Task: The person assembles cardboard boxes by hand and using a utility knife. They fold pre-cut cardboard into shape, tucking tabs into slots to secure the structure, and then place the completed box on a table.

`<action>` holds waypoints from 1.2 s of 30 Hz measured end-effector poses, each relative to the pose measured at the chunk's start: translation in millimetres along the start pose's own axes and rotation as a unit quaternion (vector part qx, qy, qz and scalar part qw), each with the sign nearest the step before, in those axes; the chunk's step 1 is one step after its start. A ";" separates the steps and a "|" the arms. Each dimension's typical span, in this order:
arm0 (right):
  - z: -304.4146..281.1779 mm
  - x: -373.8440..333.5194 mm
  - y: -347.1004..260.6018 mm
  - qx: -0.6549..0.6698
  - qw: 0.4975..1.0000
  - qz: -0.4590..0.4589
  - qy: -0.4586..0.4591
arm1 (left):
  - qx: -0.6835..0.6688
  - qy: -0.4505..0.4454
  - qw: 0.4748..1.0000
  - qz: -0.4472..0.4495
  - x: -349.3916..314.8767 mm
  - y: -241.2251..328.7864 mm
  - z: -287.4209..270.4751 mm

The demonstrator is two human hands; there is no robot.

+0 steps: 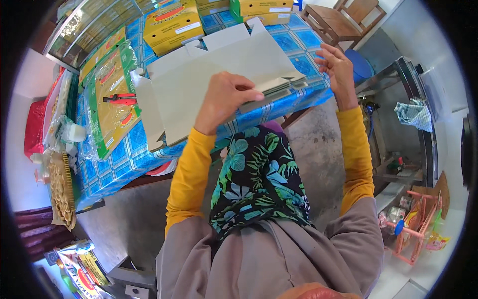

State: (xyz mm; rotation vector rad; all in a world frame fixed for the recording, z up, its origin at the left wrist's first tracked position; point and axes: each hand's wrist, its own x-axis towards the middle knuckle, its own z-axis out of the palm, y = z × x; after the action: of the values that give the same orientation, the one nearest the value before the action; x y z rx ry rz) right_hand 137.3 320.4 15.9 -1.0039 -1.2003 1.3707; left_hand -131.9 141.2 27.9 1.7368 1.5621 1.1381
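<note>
A stack of flat, unfolded cardboard box blanks (pixel 209 65), pale grey side up, lies across the table in front of me. My left hand (pixel 229 97) is closed on the near edge of the stack, thumb and curled fingers at the cardboard. Several layers show at the right end of that edge. To the right, my right hand (pixel 338 70) is raised beyond the table's edge, empty, with its fingers apart. Left of the blanks, a red box cutter (pixel 120 99) rests on plastic-wrapped yellow and green printed packaging sheets (pixel 107 82).
A blue checked tablecloth (pixel 127 167) covers the table. Assembled yellow boxes (pixel 172 30) stand along the back. A wicker tray (pixel 62 187) and a white-lidded jar (pixel 74 132) sit at the left. Behind are a wooden chair (pixel 331 22) and, at right, a black-framed stand (pixel 416 87).
</note>
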 end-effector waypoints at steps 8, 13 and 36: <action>-31.9 -61.4 7.3 0.070 0.997 0.038 -0.014 | -0.098 -0.050 0.990 -0.086 18.2 -3.6 -10.6; -19.2 -83.3 8.1 0.046 0.999 0.009 -0.013 | 0.203 0.118 0.963 0.131 17.5 2.1 -3.8; -44.1 -204.9 9.2 -0.197 0.946 -0.045 -0.252 | -0.209 -0.105 0.972 0.039 -187.1 55.4 140.5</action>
State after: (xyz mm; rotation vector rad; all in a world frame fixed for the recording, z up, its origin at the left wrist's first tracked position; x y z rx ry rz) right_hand 207.8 124.0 -6.4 -0.8719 -1.9379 1.3883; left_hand 21.9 -30.8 -39.7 1.5811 1.0472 1.1764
